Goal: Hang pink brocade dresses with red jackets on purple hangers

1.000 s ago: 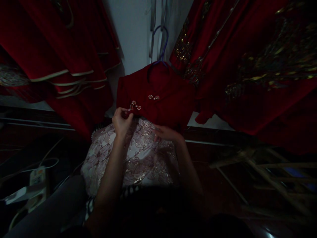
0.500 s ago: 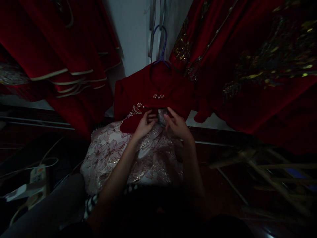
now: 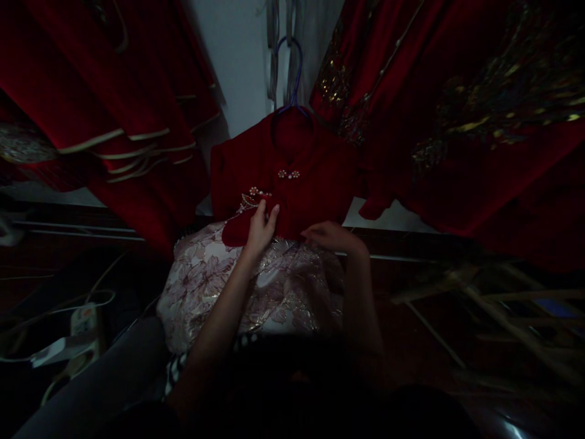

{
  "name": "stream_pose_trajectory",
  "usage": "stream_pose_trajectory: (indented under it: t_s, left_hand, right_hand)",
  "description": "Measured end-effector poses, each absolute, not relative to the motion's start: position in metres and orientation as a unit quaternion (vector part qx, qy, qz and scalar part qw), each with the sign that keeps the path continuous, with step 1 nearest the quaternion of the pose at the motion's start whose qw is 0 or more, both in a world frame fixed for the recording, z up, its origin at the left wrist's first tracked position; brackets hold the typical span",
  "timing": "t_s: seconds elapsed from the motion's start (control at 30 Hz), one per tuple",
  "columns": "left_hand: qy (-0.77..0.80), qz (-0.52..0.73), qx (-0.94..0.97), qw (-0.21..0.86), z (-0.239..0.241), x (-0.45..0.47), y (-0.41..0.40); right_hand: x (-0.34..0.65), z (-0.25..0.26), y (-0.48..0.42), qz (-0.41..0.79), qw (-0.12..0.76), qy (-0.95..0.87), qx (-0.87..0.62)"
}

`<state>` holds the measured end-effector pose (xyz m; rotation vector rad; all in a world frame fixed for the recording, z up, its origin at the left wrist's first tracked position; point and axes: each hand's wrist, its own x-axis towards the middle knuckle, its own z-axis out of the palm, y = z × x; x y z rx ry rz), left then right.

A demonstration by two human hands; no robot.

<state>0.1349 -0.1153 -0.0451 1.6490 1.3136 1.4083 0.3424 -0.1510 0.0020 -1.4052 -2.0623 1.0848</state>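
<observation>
In the head view a red dress top (image 3: 315, 183) hangs on a purple hanger (image 3: 298, 79), with pearl-like flower clasps (image 3: 289, 174) below the neckline. Pale skirt fabric with a shiny floral pattern (image 3: 196, 274) spreads under it across my lap. My left hand (image 3: 261, 231) rests on the lower front of the top, next to a beaded trim (image 3: 247, 201); its visible finger and thumb are apart. At the top's lower edge, my right hand (image 3: 331, 236) is closed, fingertips together on the red cloth. Dim light hides the fine detail.
Red garments with light piping (image 3: 150, 122) hang on the left. Others with gold sequins (image 3: 336, 79) hang on the right. A power strip (image 3: 85, 326) with cables lies at lower left. A wooden frame (image 3: 484, 299) stands at lower right.
The red front, lifted at its lower edge before, now lies down over the pale fabric beneath. My left hand has moved up onto it; my right hand has dropped to its edge and closed.
</observation>
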Motion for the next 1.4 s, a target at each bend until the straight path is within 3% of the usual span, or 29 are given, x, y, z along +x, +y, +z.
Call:
stream_pose_trajectory:
  t_s: [0.2,0.4,0.63,0.83,1.07,1.2,1.4]
  left_hand:
    - [0.462,0.469,0.695,0.290,-0.035,0.127,-0.123]
    - [0.521,0.489,0.638,0.289,-0.036,0.128,-0.114]
    - [0.489,0.499,0.556,0.451,-0.016,0.101,-0.114]
    - [0.477,0.534,0.544,0.437,-0.024,0.101,-0.111]
    - [0.507,0.566,0.533,0.372,-0.035,0.103,-0.100]
    - [0.502,0.439,0.660,0.344,-0.031,0.081,-0.107]
    - [0.511,0.265,0.810,0.113,-0.025,0.071,-0.120]
  right_hand:
    - [0.336,-0.003,-0.152,0.389,0.161,-0.766,-0.487]
    - [0.308,-0.001,-0.153,0.359,0.286,-0.760,-0.459]
    - [0.273,-0.009,-0.147,0.247,0.380,-0.765,-0.458]
    - [0.260,-0.017,-0.139,0.272,0.446,-0.734,-0.435]
    - [0.262,-0.043,-0.119,0.314,0.486,-0.656,-0.485]
    - [0.271,-0.042,-0.118,0.246,0.464,-0.669,-0.526]
    - [0.267,-0.045,-0.119,0.293,0.460,-0.665,-0.510]
